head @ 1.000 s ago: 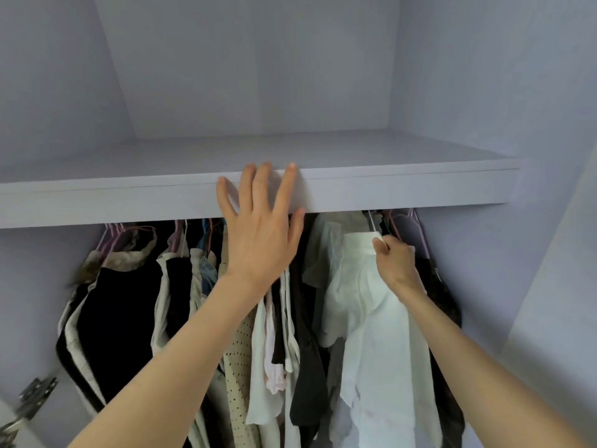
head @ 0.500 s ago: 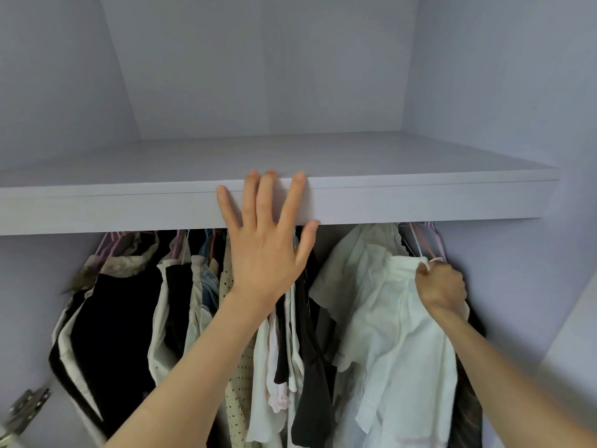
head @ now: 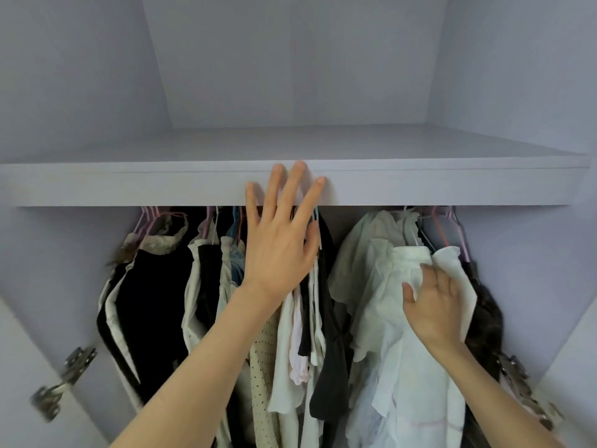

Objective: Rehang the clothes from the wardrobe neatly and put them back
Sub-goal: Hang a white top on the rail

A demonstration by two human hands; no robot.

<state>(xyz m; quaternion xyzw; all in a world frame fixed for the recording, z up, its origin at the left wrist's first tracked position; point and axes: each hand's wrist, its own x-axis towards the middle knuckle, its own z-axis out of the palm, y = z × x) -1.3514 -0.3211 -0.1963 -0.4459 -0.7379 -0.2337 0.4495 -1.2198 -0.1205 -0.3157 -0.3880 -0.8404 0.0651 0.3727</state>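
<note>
- My left hand [head: 280,250] is up in front of the wardrobe shelf [head: 420,189], fingers straight and spread, holding nothing; fingertips overlap the shelf's front edge, contact unclear.
- My right hand [head: 434,305] lies flat on the white shirt [head: 403,334], fingers relaxed and extended, no grip.
- White shirt hangs at the right end of the row, under the shelf, just beside a dark garment [head: 484,318] against the right wall.
- Pink hangers [head: 447,227] visible above it; rail hidden by the shelf.
- Left of the gap: black garment [head: 155,302], dotted cream top [head: 261,367], more clothes packed together.
- Door hinges [head: 61,379] at lower left and lower right.
</note>
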